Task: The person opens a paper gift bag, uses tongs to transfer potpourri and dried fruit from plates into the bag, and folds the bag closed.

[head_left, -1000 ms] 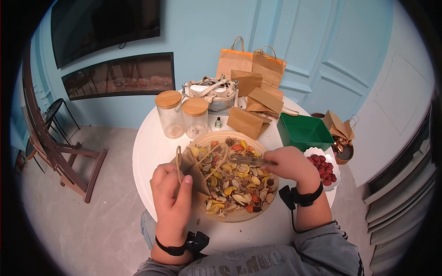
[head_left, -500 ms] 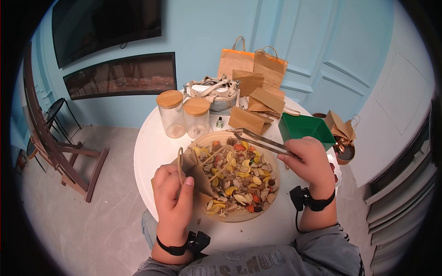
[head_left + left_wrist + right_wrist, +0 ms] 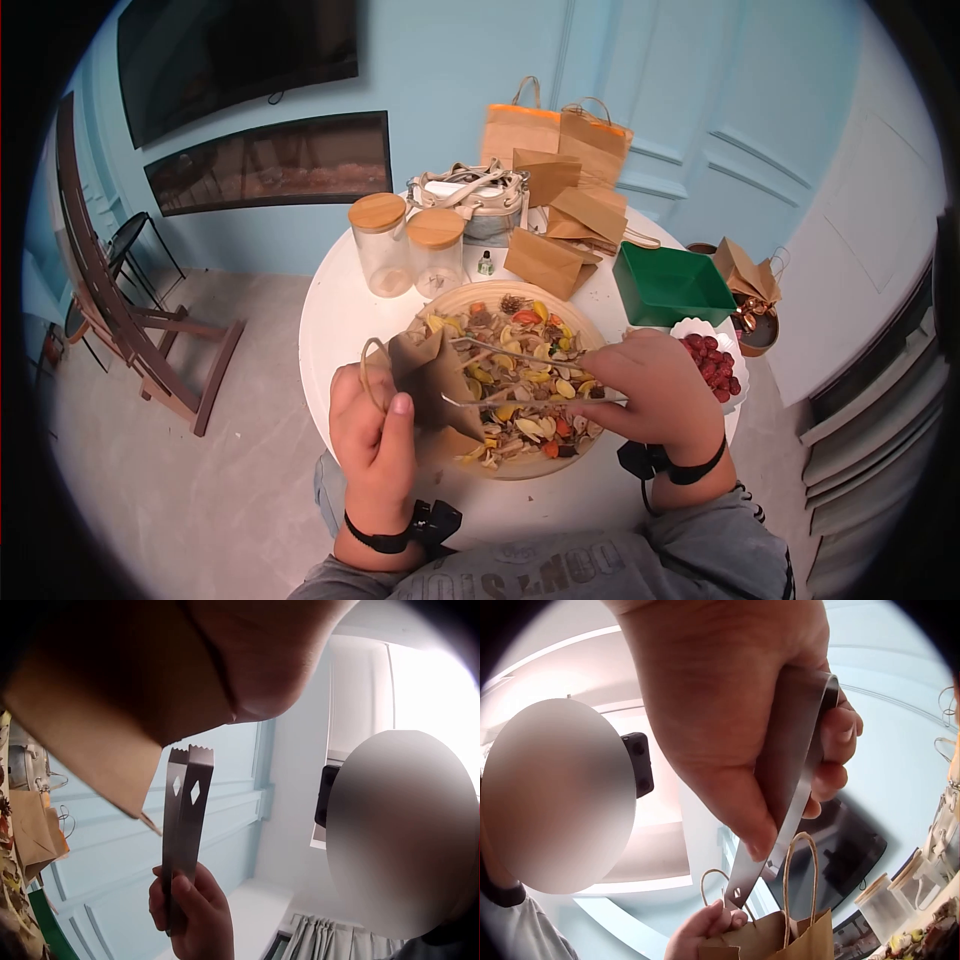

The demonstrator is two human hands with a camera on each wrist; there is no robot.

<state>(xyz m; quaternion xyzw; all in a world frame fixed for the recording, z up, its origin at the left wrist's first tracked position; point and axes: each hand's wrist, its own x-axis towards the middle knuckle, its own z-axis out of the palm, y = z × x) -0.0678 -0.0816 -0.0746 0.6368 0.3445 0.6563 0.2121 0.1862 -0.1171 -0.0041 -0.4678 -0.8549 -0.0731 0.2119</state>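
My left hand (image 3: 375, 440) grips a small brown paper bag (image 3: 432, 390) by its side, near a twisted handle, over the left edge of a round tray (image 3: 520, 472). Dried petals and slices (image 3: 535, 428) in yellow, orange and tan fill this tray. In my right hand (image 3: 665, 390) are metal tongs (image 3: 520, 403), their arms spread apart and their tips pointing left at the bag's mouth. The left wrist view shows the toothed tong ends (image 3: 191, 757) with diamond cut-outs and nothing between them. The bag's inside is hidden.
A white dish (image 3: 735, 352) of dark red dried fruit and a green bin (image 3: 675, 290) stand at the right. Behind the tray are two lidded glass jars (image 3: 383, 262), a tiny bottle (image 3: 486, 263), a handbag (image 3: 495, 225) and several paper bags (image 3: 550, 262).
The tongs first pointed into the tray, then lifted toward its far right with my right hand. Now they are back left, spread wider, by the bag. My left hand keeps its grip.
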